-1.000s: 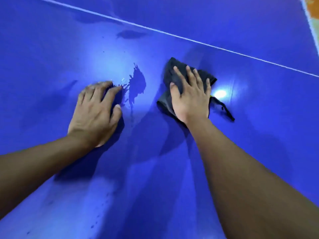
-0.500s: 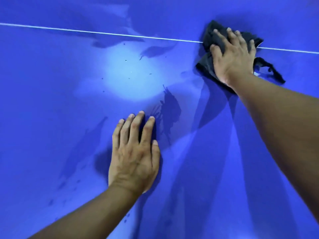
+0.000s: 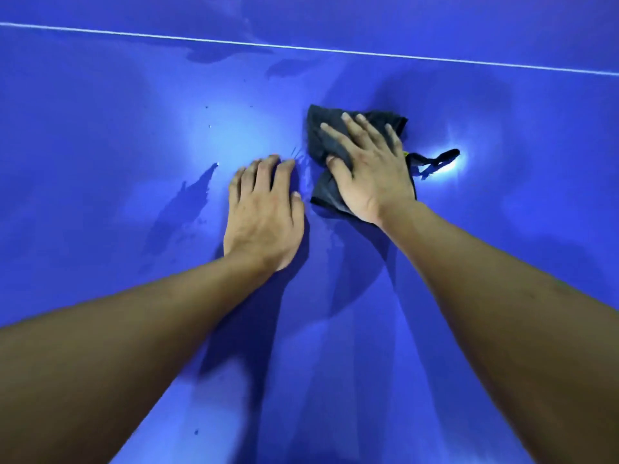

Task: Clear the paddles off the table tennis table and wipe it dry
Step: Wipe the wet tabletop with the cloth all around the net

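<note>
Since the earlier frame the right hand (image 3: pixel 371 172) draws the dark cloth (image 3: pixel 323 137) back from the white line (image 3: pixel 335 50), pressing it flat beside the left hand (image 3: pixel 264 216), spread on the table (image 3: pixel 100 128). No paddles show; wet patches (image 3: pixel 174 216) remain.

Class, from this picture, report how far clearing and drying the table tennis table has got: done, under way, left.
Done: no paddle shows on the visible table, so clearing looks finished here. Under way: the right hand presses a dark cloth flat on the surface; the left hand rests flat beside it. Left: a wet patch beside the left hand and smears near the white line.
</note>
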`<move>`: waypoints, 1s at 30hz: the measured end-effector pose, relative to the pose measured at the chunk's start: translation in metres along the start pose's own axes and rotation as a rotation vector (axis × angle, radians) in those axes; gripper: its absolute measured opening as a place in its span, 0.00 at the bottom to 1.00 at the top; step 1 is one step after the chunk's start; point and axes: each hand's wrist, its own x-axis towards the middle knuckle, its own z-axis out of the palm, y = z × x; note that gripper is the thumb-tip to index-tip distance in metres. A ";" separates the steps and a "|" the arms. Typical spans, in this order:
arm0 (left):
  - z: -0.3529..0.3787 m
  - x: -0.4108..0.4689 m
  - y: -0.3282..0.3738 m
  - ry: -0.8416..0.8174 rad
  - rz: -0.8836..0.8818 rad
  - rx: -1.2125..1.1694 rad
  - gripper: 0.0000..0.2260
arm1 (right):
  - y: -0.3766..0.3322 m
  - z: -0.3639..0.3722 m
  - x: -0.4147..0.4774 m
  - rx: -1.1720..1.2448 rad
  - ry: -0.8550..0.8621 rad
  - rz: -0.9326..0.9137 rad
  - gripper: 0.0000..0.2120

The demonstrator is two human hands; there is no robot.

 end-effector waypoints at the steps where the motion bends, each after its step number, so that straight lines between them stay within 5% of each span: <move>1: -0.001 -0.001 0.000 0.006 0.001 -0.027 0.22 | -0.007 0.000 -0.017 0.004 -0.004 -0.003 0.30; 8: -0.024 -0.054 -0.023 0.109 0.030 -0.002 0.19 | -0.049 -0.001 -0.136 0.029 -0.023 -0.052 0.30; 21: -0.064 -0.355 -0.053 -0.012 0.008 0.064 0.22 | -0.136 -0.010 -0.393 0.061 -0.069 -0.113 0.30; 30: -0.070 -0.429 -0.057 -0.182 -0.069 0.103 0.27 | -0.176 -0.006 -0.478 0.103 0.001 -0.001 0.27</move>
